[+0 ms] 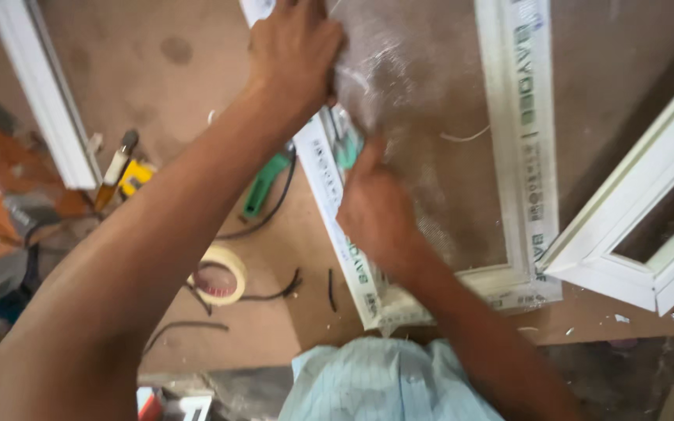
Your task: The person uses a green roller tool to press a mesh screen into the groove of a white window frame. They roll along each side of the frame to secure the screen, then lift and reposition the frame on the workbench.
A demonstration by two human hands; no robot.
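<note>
white window frame (520, 148) lying flat near the desk's near right edge, mesh screen (423, 101) across it: light, limp, snag-prone. left hand (294, 54) closed, pinching mesh; right hand (376, 206) pressing frame rail, grip unclear. best held by rigid rails

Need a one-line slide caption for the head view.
Left hand presses mesh onto a white frame while right hand works a green-handled tool along its edge.
</note>
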